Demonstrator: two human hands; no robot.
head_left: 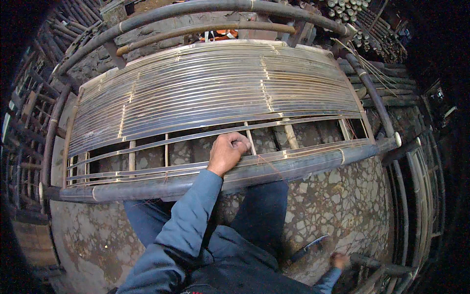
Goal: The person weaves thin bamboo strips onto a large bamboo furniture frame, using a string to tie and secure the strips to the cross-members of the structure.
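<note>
Many glossy grey-brown bamboo slats [196, 93]; wide gaps near front.

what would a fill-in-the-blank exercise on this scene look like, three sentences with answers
The person's bare ____ hand is over the dark slatted seat of a long bamboo bench.
Of its near and far sides, the seat is more open along the ____ one.
Of the picture's upper and lower right corners, the blurred bare right hand is nearer the ____ one.

Missing words: left; near; lower.

Left hand [228, 151] curled, right hand [339, 259] aside
</note>
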